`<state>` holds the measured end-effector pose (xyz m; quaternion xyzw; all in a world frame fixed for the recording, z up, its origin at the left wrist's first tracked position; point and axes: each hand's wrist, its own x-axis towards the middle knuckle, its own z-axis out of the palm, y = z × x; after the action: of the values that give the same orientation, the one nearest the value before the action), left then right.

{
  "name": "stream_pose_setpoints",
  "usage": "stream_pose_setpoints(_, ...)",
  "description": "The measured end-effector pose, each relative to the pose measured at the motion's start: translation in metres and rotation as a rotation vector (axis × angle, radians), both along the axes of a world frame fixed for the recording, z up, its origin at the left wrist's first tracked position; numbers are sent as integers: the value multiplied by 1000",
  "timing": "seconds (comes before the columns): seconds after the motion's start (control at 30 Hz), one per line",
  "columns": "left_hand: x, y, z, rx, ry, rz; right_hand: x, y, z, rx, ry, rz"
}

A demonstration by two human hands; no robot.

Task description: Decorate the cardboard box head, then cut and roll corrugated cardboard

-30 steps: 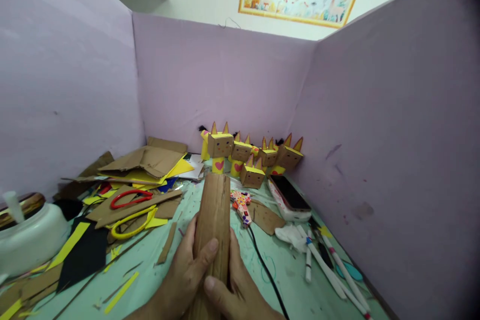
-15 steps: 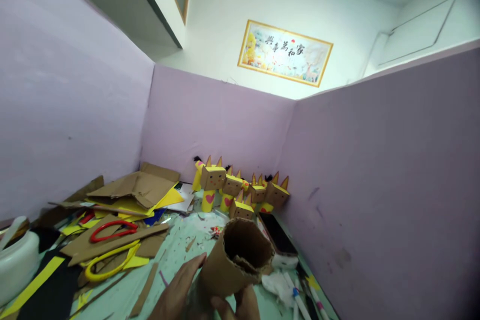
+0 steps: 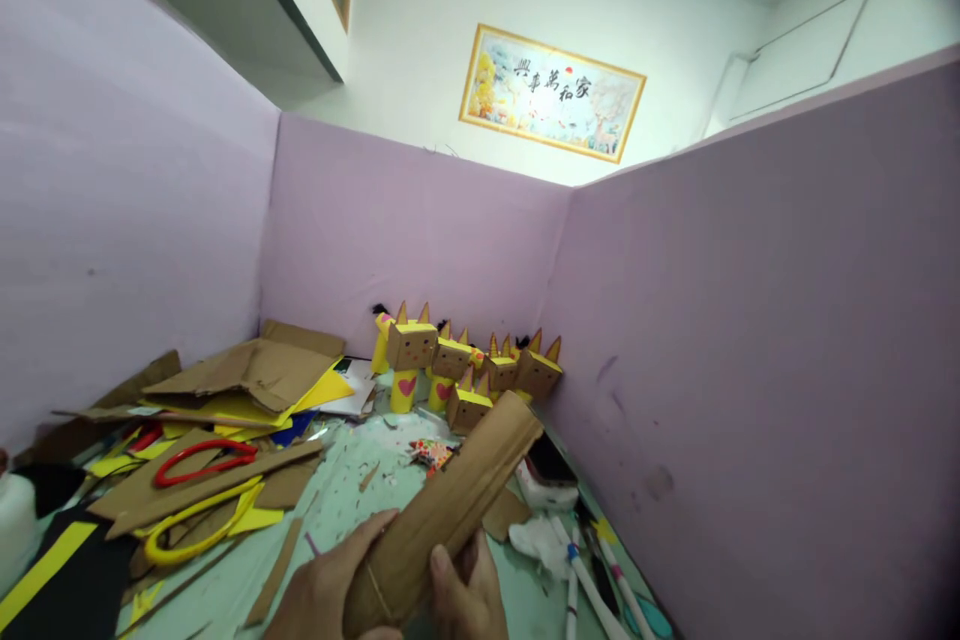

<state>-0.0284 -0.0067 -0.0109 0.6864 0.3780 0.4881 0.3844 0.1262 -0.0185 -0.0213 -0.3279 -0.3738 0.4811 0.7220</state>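
A brown cardboard tube point(image 3: 457, 490) is held between both hands, tilted with its far end up and to the right; a seam runs along its side. My left hand point(image 3: 330, 570) wraps the lower left side of the tube, partly cut off by the bottom edge. On the right side, my right hand point(image 3: 469, 590) grips it with the thumb pressed on the cardboard. Beyond the tube stand several cardboard-headed figures point(image 3: 412, 348) with pointed horns and yellow bodies, some with pink hearts.
Left lie red-handled scissors point(image 3: 202, 465), yellow-handled scissors point(image 3: 199, 540), cardboard scraps point(image 3: 255, 375) and black paper point(image 3: 67, 585). Right are a phone point(image 3: 551, 460), white wadding point(image 3: 538, 540) and pens point(image 3: 592, 590). Purple partition walls point(image 3: 412, 210) enclose the green tabletop point(image 3: 356, 480) on three sides.
The tube has turned from showing its open end to showing its long side, leaning up to the right. Both hands stay on it, and the view has shifted slightly right.
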Motion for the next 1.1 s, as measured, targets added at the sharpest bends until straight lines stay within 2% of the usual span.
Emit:
stream_pose_setpoints(0.1,-5,0,4,21,120,53,-1,-1,-9,-38,188,61)
stream_pose_setpoints(0.2,-11,1,7,36,178,137,1,-6,-7,-92,283,132)
stream_pose_setpoints(0.33,-24,9,5,8,340,83,4,-15,4,-246,279,184)
stream_pose_setpoints(0.5,-33,18,1,28,463,84,4,-18,15,-376,292,129)
stream_pose_setpoints(0.7,-35,17,2,221,427,143,3,-16,20,-419,336,67)
stream_pose_setpoints(0.87,-36,15,1,226,360,115,3,-17,31,-441,384,19)
stream_pose_setpoints(0.93,-35,14,-1,304,400,112,4,-17,34,-462,384,-1)
stream_pose_setpoints(1.1,-29,5,2,618,518,94,5,-16,35,-526,337,-42)
